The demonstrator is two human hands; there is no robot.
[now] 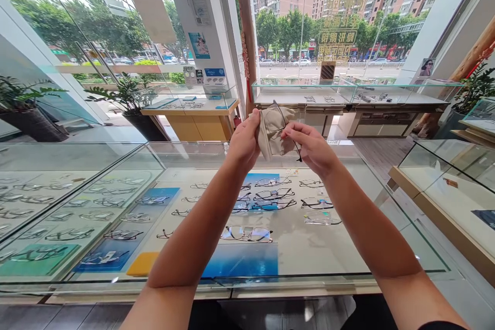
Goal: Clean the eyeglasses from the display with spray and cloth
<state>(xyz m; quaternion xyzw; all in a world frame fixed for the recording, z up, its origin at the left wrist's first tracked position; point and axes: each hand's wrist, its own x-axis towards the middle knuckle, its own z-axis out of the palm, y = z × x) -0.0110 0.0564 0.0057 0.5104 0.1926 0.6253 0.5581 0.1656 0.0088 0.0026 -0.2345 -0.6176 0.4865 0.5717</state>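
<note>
Both my hands are raised over the glass display case. My left hand is closed around a beige cleaning cloth, which bunches over part of a pair of eyeglasses. My right hand pinches the dark, thin frame of those eyeglasses at the cloth's right side. One dark temple tip pokes out below my right fingers. Most of the lenses are hidden by the cloth and fingers.
Below lies the glass display case with several rows of eyeglasses and a yellow block. More glass cases stand left, right and by the windows. Potted plants stand at the left.
</note>
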